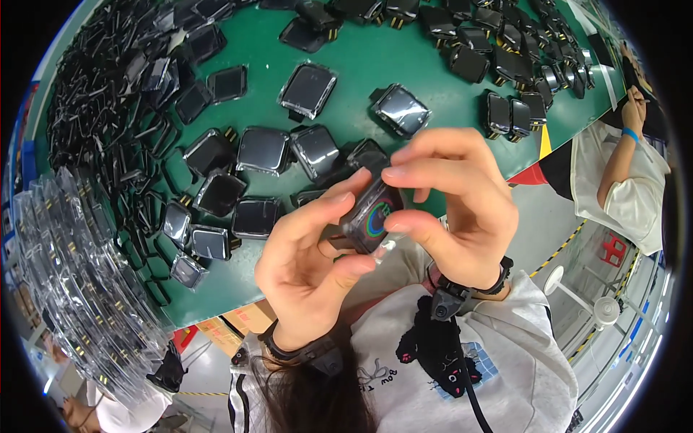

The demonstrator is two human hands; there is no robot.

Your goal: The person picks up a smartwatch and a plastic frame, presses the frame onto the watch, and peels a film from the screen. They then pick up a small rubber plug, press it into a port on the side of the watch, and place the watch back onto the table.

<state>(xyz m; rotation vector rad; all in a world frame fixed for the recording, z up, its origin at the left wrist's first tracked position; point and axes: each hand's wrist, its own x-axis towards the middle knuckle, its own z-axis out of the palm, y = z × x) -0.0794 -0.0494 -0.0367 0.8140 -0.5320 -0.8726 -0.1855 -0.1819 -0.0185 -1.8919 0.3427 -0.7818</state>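
Above the near edge of the green table I hold a small black smartwatch case [375, 215], its screen lit with coloured rings. My left hand [307, 252] grips its left and lower edges between fingers and thumb. From the other side, my right hand [458, 206] pinches it with the thumb on the front and fingers along the top. A clear bit of film [385, 250] sticks out at its lower edge. Just beyond my hands lie more dark-screened watch cases, among them a film-covered one [402, 110] and another [263, 150].
A green table [267, 65] spreads ahead. Dark frames or straps [94, 108] heap along its left side. Stacked clear plastic trays [86, 281] stand at the left. More watch cases [505, 65] crowd the far right, where another person's arm [617, 162] shows. Cardboard boxes [245, 317] sit below the edge.
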